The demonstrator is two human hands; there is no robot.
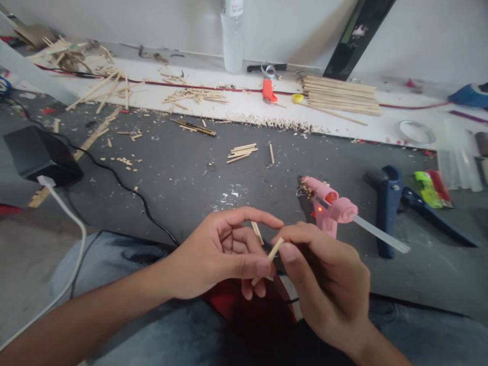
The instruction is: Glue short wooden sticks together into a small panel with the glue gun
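A short wooden stick (276, 249) slants between my hands at the table's front edge. My left hand (232, 254) holds it near its lower part, between the thumb and the curled fingers, with the index finger stretched above. At the stick's upper end, the thumb and index finger of my right hand (324, 274) pinch it. Another short stick piece (257, 233) shows behind my left fingers; I cannot tell whether it is held. To the right, a pink glue gun (328, 201) with a lit red light and a clear glue stick lies on the dark grey table (183, 178).
Short cut sticks (242, 152) lie mid-table. Blue-handled cutters (392, 208) are at the right. Behind are a bottle (232, 40) and long sticks (339, 95). A black adapter (43, 152) and cables occupy the left.
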